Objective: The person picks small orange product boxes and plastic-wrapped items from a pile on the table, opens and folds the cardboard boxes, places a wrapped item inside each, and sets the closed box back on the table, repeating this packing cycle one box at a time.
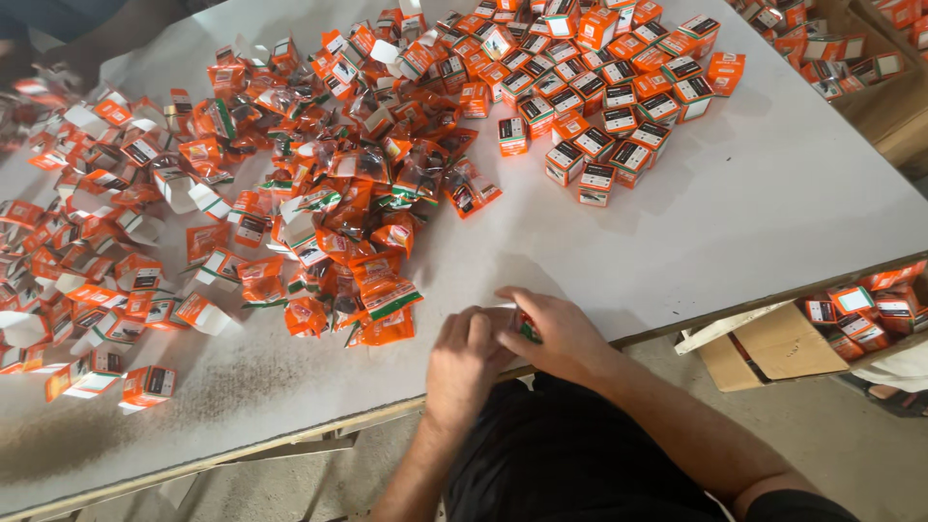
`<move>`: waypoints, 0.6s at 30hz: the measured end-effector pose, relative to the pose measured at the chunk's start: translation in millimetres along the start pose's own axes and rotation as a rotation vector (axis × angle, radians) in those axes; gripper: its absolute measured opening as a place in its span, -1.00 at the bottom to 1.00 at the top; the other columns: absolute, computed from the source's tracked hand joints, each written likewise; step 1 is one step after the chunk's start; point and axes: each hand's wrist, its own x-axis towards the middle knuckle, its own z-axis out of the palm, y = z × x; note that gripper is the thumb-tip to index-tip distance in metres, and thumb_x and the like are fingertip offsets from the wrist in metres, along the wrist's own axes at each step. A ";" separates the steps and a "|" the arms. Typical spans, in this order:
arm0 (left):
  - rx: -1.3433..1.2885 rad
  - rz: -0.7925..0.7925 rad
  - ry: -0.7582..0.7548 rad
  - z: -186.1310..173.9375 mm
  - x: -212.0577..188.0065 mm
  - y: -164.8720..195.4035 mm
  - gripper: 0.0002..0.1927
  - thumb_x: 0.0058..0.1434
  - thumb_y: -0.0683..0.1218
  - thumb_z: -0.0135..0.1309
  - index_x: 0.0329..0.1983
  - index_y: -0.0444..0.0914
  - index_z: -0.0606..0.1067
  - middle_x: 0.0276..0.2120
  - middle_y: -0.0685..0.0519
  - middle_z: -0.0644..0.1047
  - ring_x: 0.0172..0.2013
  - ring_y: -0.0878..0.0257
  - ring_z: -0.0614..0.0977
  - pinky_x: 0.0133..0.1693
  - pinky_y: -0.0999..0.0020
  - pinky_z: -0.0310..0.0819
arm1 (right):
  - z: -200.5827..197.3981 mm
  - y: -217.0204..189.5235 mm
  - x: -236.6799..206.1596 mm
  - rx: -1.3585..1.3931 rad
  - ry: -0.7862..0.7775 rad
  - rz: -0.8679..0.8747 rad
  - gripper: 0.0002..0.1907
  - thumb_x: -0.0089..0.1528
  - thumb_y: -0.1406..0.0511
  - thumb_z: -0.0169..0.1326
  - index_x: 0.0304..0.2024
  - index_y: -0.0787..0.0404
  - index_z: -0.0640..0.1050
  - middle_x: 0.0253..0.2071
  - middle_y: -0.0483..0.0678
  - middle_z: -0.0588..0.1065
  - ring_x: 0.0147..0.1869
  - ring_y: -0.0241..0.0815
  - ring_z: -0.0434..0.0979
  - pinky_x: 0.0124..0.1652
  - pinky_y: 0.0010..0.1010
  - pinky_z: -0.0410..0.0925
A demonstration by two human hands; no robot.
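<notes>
— Dozens of open boxes point(92, 290) litter the table point(773, 222) at the left of the frame, yes?

— Yes, with a heap of orange packets point(358, 213) in the middle.

— And the hands, low in the centre?

— Left hand point(464, 362) curled, fingers pressed together against a small box point(528, 327). Right hand point(561, 338) pinches that box from the other side; it is mostly hidden between them, at the table's near edge.

— Further right?

— Closed boxes point(599, 106) clustered at upper centre-right, and cartons point(851, 309) of more at the far right.

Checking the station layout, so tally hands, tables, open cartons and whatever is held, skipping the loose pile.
Person's bare hands: 2, left hand, right hand
White flat table: 1
Open brown cardboard cartons: 2
Small orange-and-green pack gripped by the right hand: 1
Total: 6
</notes>
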 end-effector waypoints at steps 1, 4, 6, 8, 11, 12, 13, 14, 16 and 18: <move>-0.038 -0.007 0.042 4.3 -6.3 -0.9 -0.41 -0.07 -0.01 0.38 -0.03 -0.37 0.47 -0.09 -0.17 0.55 -0.12 -0.15 0.61 -0.11 0.05 0.56 | 1.9 -3.5 3.7 0.010 -0.006 -0.027 -0.57 0.20 0.32 0.15 0.12 0.21 0.46 -0.37 0.09 0.54 -0.35 0.04 0.56 -0.33 -0.19 0.41; -0.275 -0.238 0.138 12.9 -22.0 -8.3 -0.69 0.11 -0.08 0.31 -0.17 -0.34 0.53 0.06 -0.15 0.56 -0.13 -0.03 0.68 -0.12 0.14 0.61 | 1.9 -4.5 9.3 0.017 0.006 -0.007 -0.70 0.26 0.36 0.04 0.06 0.22 0.43 -0.34 0.14 0.55 -0.31 0.13 0.60 -0.30 -0.14 0.42; -0.422 -0.431 0.174 18.4 -27.9 -10.3 -0.85 0.20 -0.13 0.26 -0.27 -0.30 0.56 0.09 -0.11 0.59 -0.15 0.04 0.71 -0.16 0.20 0.64 | -1.2 1.6 8.3 0.015 0.006 0.003 -0.73 0.27 0.37 0.03 0.02 0.23 0.40 -0.34 0.15 0.56 -0.30 0.16 0.60 -0.30 -0.12 0.42; -0.505 -0.579 0.196 21.6 -30.3 -11.1 -0.85 0.19 -0.12 0.24 -0.33 -0.32 0.56 0.03 -0.08 0.62 -0.17 0.04 0.71 -0.20 0.21 0.63 | -0.6 9.7 7.9 0.023 0.001 -0.030 -0.75 0.27 0.37 0.03 0.00 0.22 0.37 -0.34 0.14 0.56 -0.28 0.18 0.61 -0.30 -0.11 0.43; -0.470 -0.270 0.239 22.7 -29.1 -11.6 -0.75 0.08 -0.15 0.35 -0.37 -0.37 0.50 0.14 -0.23 0.52 -0.05 -0.06 0.64 -0.10 0.16 0.61 | 6.7 19.9 5.6 0.002 0.004 -0.013 -0.79 0.30 0.35 0.04 -0.04 0.24 0.37 -0.34 0.14 0.56 -0.27 0.22 0.60 -0.30 -0.10 0.42; -0.426 -0.173 0.221 22.2 -28.4 -12.0 -0.68 0.03 -0.12 0.38 -0.43 -0.35 0.45 0.14 -0.22 0.53 -0.02 -0.08 0.63 -0.07 0.13 0.59 | 11.0 21.3 5.1 -0.045 0.024 -0.026 -0.80 0.31 0.35 0.03 -0.04 0.25 0.36 -0.36 0.15 0.55 -0.28 0.23 0.59 -0.31 -0.08 0.39; -0.380 -0.075 0.202 22.0 -27.6 -12.4 -0.62 -0.01 -0.08 0.41 -0.48 -0.34 0.40 0.13 -0.22 0.53 0.01 -0.11 0.62 -0.05 0.11 0.58 | 15.2 21.9 5.2 -0.093 0.046 -0.040 -0.80 0.33 0.35 0.03 -0.05 0.27 0.35 -0.37 0.15 0.54 -0.28 0.23 0.58 -0.31 -0.07 0.37; -0.334 0.025 0.182 21.7 -27.4 -13.0 -0.55 -0.06 -0.05 0.44 -0.54 -0.32 0.35 0.12 -0.21 0.54 0.04 -0.14 0.61 -0.02 0.08 0.56 | 18.8 21.2 5.4 -0.139 0.070 -0.053 -0.81 0.34 0.34 0.02 -0.05 0.29 0.34 -0.39 0.16 0.53 -0.29 0.24 0.57 -0.32 -0.05 0.35; -0.286 -0.015 0.196 22.5 -27.9 -14.2 -0.65 -0.02 -0.12 0.42 -0.47 -0.33 0.41 0.07 -0.17 0.58 -0.04 -0.08 0.65 -0.08 0.12 0.60 | 22.1 17.2 4.0 -0.207 0.072 0.072 -0.74 0.34 0.26 0.11 -0.07 0.28 0.35 -0.33 0.17 0.53 -0.24 0.20 0.58 -0.24 -0.09 0.38; -0.297 -0.131 0.175 26.0 -28.2 -15.4 -0.69 0.01 -0.15 0.41 -0.37 -0.35 0.48 0.03 -0.15 0.59 -0.19 -0.01 0.68 -0.20 0.17 0.63 | 18.0 12.4 -0.2 -0.297 0.133 -0.073 -0.62 0.28 0.21 0.17 -0.03 0.29 0.35 -0.17 0.21 0.51 -0.10 0.21 0.54 -0.12 -0.07 0.37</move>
